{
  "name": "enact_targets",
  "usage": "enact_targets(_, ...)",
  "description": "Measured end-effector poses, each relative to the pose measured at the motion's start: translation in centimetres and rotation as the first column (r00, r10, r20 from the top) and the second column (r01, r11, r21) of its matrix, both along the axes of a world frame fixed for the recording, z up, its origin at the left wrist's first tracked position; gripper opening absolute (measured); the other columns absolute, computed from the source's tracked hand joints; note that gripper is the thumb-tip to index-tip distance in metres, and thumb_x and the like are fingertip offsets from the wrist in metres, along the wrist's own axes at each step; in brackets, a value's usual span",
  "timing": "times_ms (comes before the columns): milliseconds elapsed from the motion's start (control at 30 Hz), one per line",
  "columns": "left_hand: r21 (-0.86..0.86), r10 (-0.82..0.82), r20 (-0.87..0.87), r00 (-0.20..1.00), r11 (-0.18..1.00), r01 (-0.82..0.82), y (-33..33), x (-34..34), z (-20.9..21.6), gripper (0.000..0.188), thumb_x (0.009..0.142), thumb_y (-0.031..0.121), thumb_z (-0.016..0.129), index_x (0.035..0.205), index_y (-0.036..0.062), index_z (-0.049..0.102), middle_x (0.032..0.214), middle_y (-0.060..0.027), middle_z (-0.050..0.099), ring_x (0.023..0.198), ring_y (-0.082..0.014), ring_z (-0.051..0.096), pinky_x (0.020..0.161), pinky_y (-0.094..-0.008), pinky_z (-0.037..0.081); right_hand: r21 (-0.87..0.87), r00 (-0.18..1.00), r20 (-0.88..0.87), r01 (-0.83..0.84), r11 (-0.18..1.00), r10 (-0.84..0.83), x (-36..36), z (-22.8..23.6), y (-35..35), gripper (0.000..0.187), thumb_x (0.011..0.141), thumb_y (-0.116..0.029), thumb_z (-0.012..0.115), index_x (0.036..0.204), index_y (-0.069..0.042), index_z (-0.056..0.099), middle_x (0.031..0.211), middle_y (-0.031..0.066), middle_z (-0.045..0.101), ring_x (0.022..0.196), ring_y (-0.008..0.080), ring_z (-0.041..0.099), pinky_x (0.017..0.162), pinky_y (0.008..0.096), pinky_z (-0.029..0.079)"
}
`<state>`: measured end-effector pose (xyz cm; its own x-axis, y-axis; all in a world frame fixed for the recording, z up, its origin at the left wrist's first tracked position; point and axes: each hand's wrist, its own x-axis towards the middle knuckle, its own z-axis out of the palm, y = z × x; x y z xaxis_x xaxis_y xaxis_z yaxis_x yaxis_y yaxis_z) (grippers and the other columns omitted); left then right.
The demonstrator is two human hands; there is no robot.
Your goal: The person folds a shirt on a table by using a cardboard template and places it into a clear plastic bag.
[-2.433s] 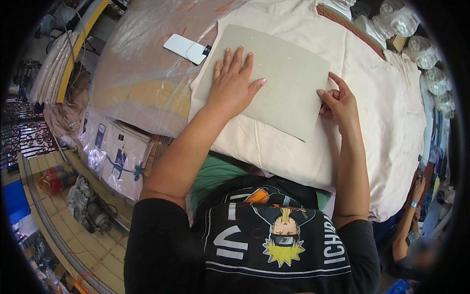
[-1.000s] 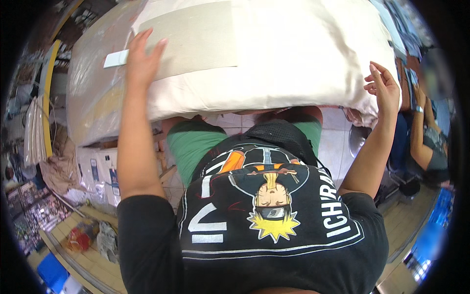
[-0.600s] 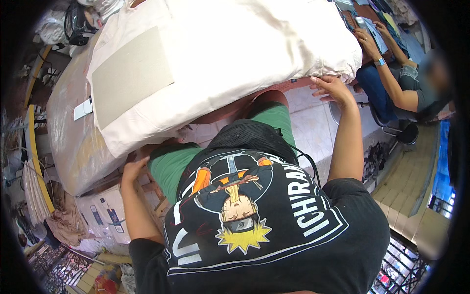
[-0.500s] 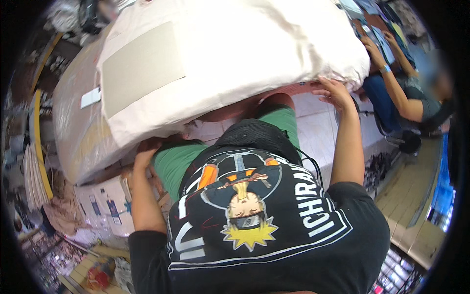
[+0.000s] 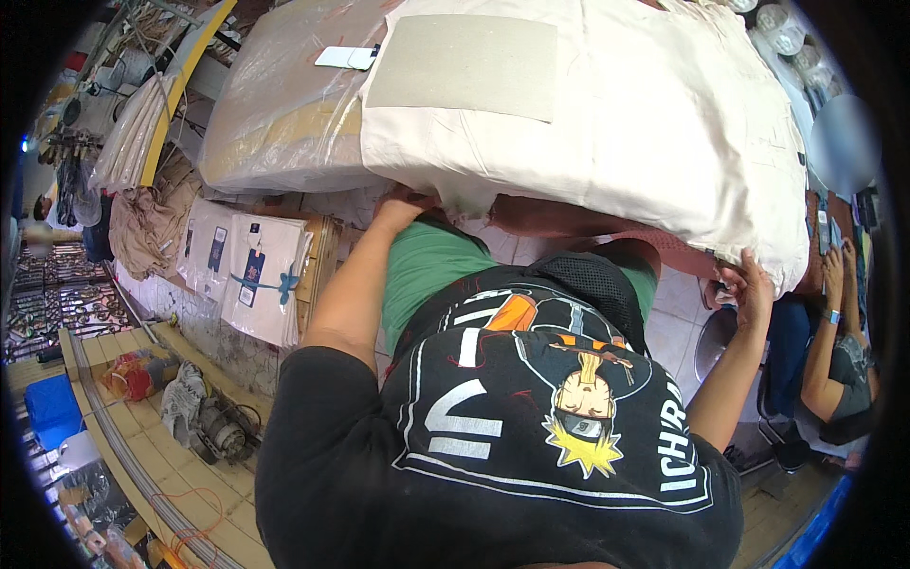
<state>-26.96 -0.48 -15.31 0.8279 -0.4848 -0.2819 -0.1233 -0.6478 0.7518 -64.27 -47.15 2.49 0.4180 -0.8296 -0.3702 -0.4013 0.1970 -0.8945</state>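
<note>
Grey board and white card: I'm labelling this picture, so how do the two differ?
The grey board is larger; the white card is smaller. The grey board lies on the cream garment, while the white card lies left of it, over clear plastic. Both look flat.

Cloth [image 5: 654,133] cream, plain; card [image 5: 463,66] solid grey-beige. Tag [image 5: 344,58] wht w/ dk end. T-shirt [image 5: 327,446] blk w/ wht lettering [image 5: 464,427] & border lines, cartoon print [image 5: 580,446] in yel, org & blk. Shorts [image 5: 434,254] grn. Folded garments [image 5: 265,318] pale crm, ribbon [image 5: 287,283] bl. Bar [image 5: 178,95] yel, crumpled fabric [image 5: 147,232] brn, bench slats [image 5: 142,427] tan.
</note>
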Motion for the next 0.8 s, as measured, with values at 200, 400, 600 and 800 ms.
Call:
enact_targets(200, -0.124, -0.072, -0.164, 0.984, 0.991, 0.052, 0.3, -2.6, 5.6, 0.061, 0.077, 0.039, 0.068, 0.12, -0.0004, 0.052, 0.115, -0.0147, 0.06, 0.106, -0.0241, 0.057, 0.092, -0.0302, 0.042, -0.229, 0.996, 0.006, 0.084, 0.97, -0.085, -0.2, 2.1, 0.0, 0.031, 0.085, -0.034, 0.065, 0.095, -0.005, 0.063, 0.07, 0.0035, 0.063, 0.055, 0.0059, 0.055, 0.043, 0.0167, 0.033)
enact_targets(400, -0.235, -0.112, -0.412, 0.904, 0.972, 0.013, 3.2, -4.9, 11.1, 0.052, 0.08, 0.029, 0.07, 0.119, -0.0006, 0.053, 0.11, -0.008, 0.061, 0.1, -0.0143, 0.056, 0.088, -0.0285, 0.044, -0.455, 0.956, 0.262, 0.243, 0.857, -0.132, 1.7, 2.1, -2.6, 0.032, 0.085, -0.028, 0.065, 0.105, -0.003, 0.066, 0.099, 0.0047, 0.065, 0.087, 0.0079, 0.056, 0.064, 0.0209, 0.042)
enact_targets(600, -0.309, -0.06, -0.536, 0.842, 0.942, -0.13, 6.4, -4.4, 15.1, 0.052, 0.075, 0.021, 0.071, 0.119, 0.0004, 0.054, 0.111, -0.0075, 0.061, 0.1, -0.0147, 0.057, 0.088, -0.0284, 0.044, -0.541, 0.933, 0.347, 0.112, 0.834, 0.1, 4.7, 4.4, -2.7, 0.036, 0.091, -0.015, 0.052, 0.121, 0.004, 0.054, 0.122, 0.0123, 0.055, 0.111, 0.0152, 0.051, 0.094, 0.0255, 0.037)
enact_targets(800, -0.806, -0.505, -0.521, 0.688, 0.557, -0.202, 5.0, 7.8, 23.6, 0.059, 0.081, 0.03, 0.056, 0.125, -0.0071, 0.045, 0.124, -0.0226, 0.052, 0.113, -0.0333, 0.053, 0.102, -0.0444, 0.037, -0.352, 0.884, 0.465, 0.143, 0.925, 0.04, 8.9, 4.2, -10.6, 0.032, 0.091, -0.016, 0.054, 0.112, 0.007, 0.058, 0.115, 0.0136, 0.06, 0.104, 0.016, 0.057, 0.089, 0.0264, 0.043)
